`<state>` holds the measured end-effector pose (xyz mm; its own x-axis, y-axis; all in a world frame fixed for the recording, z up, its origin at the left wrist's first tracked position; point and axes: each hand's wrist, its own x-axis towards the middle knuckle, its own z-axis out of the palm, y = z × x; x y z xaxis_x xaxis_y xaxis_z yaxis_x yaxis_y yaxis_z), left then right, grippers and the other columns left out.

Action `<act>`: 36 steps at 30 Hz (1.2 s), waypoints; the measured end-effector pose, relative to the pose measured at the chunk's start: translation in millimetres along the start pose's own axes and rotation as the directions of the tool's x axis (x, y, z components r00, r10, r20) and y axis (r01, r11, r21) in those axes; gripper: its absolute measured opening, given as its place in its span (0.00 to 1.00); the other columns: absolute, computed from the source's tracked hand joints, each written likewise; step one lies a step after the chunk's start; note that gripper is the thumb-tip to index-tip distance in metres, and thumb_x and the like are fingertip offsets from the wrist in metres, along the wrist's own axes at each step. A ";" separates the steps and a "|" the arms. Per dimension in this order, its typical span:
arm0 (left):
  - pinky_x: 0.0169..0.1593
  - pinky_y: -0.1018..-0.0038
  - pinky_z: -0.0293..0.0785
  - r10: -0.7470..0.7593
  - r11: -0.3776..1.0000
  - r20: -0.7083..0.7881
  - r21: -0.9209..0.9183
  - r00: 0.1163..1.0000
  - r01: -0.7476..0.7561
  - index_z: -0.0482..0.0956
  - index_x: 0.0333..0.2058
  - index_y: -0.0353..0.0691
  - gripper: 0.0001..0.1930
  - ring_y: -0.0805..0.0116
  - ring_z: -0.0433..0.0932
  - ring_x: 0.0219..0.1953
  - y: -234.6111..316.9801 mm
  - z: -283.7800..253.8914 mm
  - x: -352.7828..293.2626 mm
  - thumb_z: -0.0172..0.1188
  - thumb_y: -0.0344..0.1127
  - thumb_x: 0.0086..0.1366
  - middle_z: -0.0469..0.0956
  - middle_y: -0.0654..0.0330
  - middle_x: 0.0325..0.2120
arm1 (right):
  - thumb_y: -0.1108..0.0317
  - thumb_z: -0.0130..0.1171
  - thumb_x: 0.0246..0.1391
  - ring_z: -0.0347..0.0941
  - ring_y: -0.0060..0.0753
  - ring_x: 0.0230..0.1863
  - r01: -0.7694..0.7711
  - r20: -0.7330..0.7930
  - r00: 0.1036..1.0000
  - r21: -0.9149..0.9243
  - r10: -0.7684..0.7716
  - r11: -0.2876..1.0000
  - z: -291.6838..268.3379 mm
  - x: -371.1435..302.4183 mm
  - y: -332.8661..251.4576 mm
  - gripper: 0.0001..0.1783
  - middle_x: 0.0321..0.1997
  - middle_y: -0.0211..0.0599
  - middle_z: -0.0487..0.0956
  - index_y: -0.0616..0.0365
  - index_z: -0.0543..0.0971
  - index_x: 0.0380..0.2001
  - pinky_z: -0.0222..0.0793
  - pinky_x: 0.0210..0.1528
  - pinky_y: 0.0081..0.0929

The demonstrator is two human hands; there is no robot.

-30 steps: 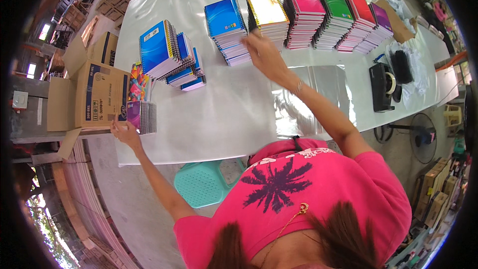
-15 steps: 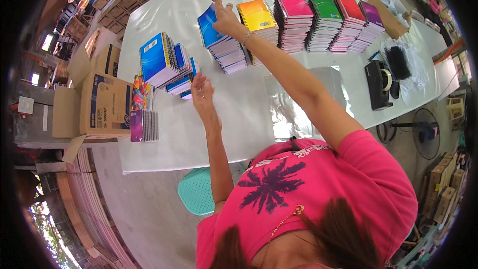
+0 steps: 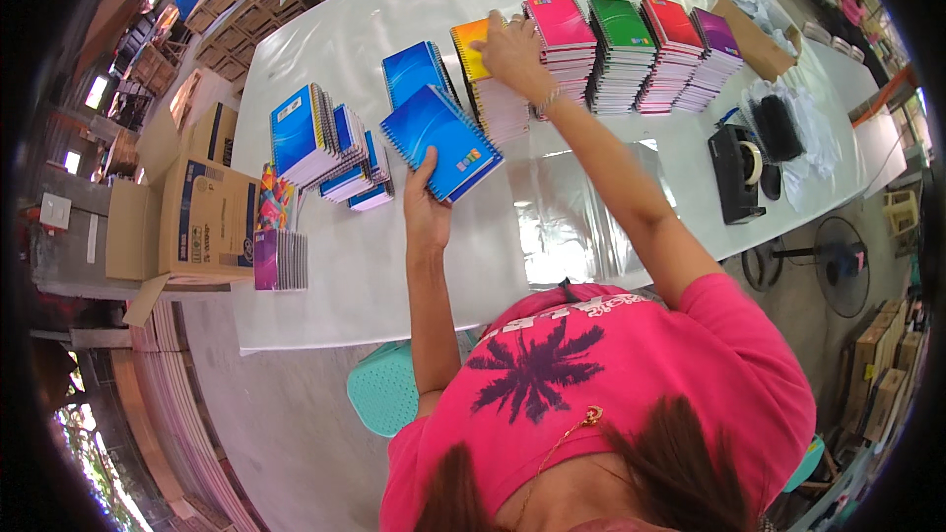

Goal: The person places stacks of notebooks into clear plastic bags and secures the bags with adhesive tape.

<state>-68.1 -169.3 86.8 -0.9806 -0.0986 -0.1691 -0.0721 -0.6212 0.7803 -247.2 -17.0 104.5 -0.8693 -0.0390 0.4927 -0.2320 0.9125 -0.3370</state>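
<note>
My left hand (image 3: 426,212) is closed on the lower edge of a blue spiral notebook (image 3: 434,133), thumb on its cover; another blue cover edge shows beneath it. This notebook is tilted in front of the stack of blue notebooks (image 3: 412,69), partly hiding it. Over the yellow notebook stack (image 3: 465,51) is my right hand (image 3: 517,57), its fingers spread across the top right part of the top cover. Immediately right of that hand stands a pink notebook stack (image 3: 560,20).
Green (image 3: 621,25), red (image 3: 672,25) and purple (image 3: 715,33) notebook stacks continue the row. Other blue notebooks (image 3: 301,133) stand at left, near an open cardboard box (image 3: 212,207) and purple notebooks (image 3: 281,261). Clear plastic (image 3: 572,227) lies near me; a tape dispenser (image 3: 734,177) sits right.
My left hand has come to hold a blue notebook in front of the blue stack. My right hand has moved right, from the blue stack to the yellow one.
</note>
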 end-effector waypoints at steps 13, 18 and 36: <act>0.52 0.71 0.74 -0.020 0.983 -0.078 -0.184 0.997 0.006 0.67 0.55 0.38 0.24 0.68 0.77 0.47 -43.9 -5.2 12.6 0.59 0.44 0.65 0.76 0.59 0.47 | 0.69 0.66 0.45 0.76 0.44 0.42 -0.062 0.185 0.974 0.774 -0.132 0.630 -23.8 2.9 12.7 0.41 0.43 0.56 0.74 0.56 0.58 0.62 0.77 0.38 0.31; 0.51 0.69 0.76 -0.026 0.957 0.071 -0.288 0.997 0.045 0.66 0.57 0.39 0.26 0.67 0.77 0.49 -41.0 20.2 -2.4 0.58 0.44 0.65 0.75 0.60 0.49 | 0.65 0.67 0.48 0.74 0.44 0.42 -0.122 0.322 0.917 0.786 -0.234 0.605 -58.1 -79.2 4.5 0.38 0.47 0.55 0.73 0.55 0.62 0.61 0.74 0.42 0.36; 0.45 0.72 0.78 -0.067 0.983 -0.011 -0.172 0.998 0.064 0.71 0.51 0.39 0.18 0.69 0.79 0.45 -108.4 82.8 -4.0 0.60 0.37 0.64 0.78 0.61 0.44 | 0.63 0.59 0.47 0.78 0.60 0.37 0.403 0.256 0.896 -0.118 -0.364 0.908 6.8 45.5 110.4 0.18 0.44 0.59 0.75 0.57 0.78 0.42 0.76 0.25 0.52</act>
<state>-71.4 -37.1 52.7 -0.9715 -0.0656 -0.2276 -0.1022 -0.7509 0.6524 -315.3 79.3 84.2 -0.8057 -0.4712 0.3588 -0.5090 0.8607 -0.0125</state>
